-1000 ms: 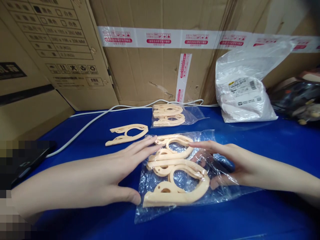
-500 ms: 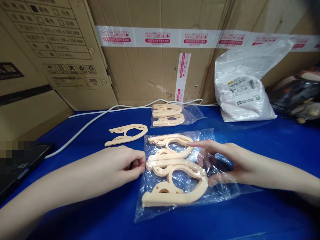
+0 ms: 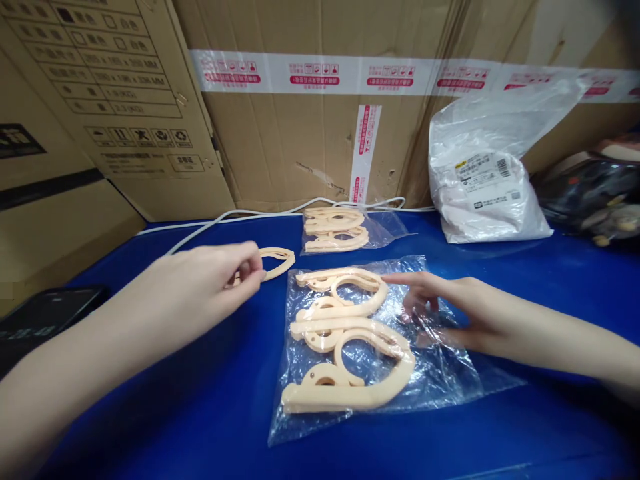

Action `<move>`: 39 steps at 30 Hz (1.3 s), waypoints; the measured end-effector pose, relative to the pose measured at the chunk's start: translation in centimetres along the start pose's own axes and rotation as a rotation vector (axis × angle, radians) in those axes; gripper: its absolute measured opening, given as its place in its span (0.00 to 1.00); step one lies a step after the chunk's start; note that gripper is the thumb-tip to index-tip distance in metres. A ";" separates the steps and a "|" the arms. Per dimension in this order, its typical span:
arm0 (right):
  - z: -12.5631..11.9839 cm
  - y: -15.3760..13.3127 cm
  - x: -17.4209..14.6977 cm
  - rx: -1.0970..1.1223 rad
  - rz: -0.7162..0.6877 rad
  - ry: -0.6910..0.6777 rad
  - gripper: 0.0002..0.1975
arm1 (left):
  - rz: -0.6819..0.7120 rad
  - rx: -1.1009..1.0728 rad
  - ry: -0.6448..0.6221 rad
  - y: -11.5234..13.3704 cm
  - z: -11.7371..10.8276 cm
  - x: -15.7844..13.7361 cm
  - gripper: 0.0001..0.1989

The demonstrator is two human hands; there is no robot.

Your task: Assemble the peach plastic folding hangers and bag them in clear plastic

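Observation:
My left hand [image 3: 215,273] is at a loose folded clothes hanger [image 3: 280,257], its fingers curled around the hanger's left part, which they mostly hide. The hanger is beige, with a rounded right end, and lies on the blue table. In front of me lies a clear plastic bag [image 3: 440,373] holding several beige folding hangers [image 3: 360,397] stacked in two groups. At its right side my right hand [image 3: 450,310] rests with fingers apart. The index fingertip touches the tip of the upper group, and the thumb and other fingers are at the crinkled plastic.
Behind lies another clear bag of hangers [image 3: 340,230], near a white cable [image 3: 270,213] running along cardboard boxes [image 3: 300,147]. A white plastic parcel [image 3: 490,180] stands back right, beside a dark bag with a plush toy [image 3: 615,223]. A phone [image 3: 50,313] lies at left on the blue table [image 3: 200,413].
My left hand has moved away from the bag's left edge, left and back, onto the loose hanger. My right hand has shifted slightly at the bag, its thumb and index a little farther apart.

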State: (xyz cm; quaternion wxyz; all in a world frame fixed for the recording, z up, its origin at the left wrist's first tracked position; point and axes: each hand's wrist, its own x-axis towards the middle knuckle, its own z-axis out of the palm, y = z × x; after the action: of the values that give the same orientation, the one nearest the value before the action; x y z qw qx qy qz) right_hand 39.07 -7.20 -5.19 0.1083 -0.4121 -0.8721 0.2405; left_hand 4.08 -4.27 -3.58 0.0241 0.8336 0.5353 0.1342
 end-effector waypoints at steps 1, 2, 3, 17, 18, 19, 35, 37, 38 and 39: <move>0.0 0.3 0.0 -0.030 -0.004 0.021 0.30 | -0.012 0.077 0.027 -0.4 0.0 0.4 0.20; 0.0 0.7 0.1 -0.059 -0.001 0.044 0.29 | -0.014 0.135 0.030 -1.0 0.1 0.8 0.25; 0.0 1.0 0.2 -0.087 0.004 0.068 0.29 | -0.005 0.159 0.016 -1.7 0.3 1.1 0.32; -0.6 2.6 0.4 -0.203 0.072 0.199 0.27 | -0.253 0.215 -0.211 -4.1 0.1 2.7 0.40; -0.7 2.6 0.4 -0.212 0.069 0.221 0.27 | -0.243 0.258 -0.165 -3.8 0.1 2.7 0.40; -0.8 2.4 0.4 -0.222 0.073 0.238 0.26 | -0.208 0.294 -0.108 -3.5 0.0 2.6 0.38; 1.7 -2.6 -0.3 -0.314 -0.336 0.360 0.42 | 0.570 0.021 0.390 8.1 2.6 -1.6 0.33; 1.7 -2.7 -0.5 -0.343 -0.358 0.353 0.44 | 0.599 0.007 0.404 8.6 2.7 -1.8 0.32; 1.6 -2.7 -0.5 -0.357 -0.366 0.357 0.44 | 0.595 0.003 0.413 8.6 2.7 -1.8 0.32; 1.6 -2.7 -0.5 -0.367 -0.371 0.360 0.44 | 0.585 -0.003 0.415 8.6 2.7 -1.9 0.31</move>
State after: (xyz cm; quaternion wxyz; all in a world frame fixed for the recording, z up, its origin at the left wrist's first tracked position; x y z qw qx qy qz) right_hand 37.01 -9.59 -5.21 0.2267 -0.2946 -0.9281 -0.0214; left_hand 11.65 -9.32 -4.97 -0.1231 0.9065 0.2674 0.3026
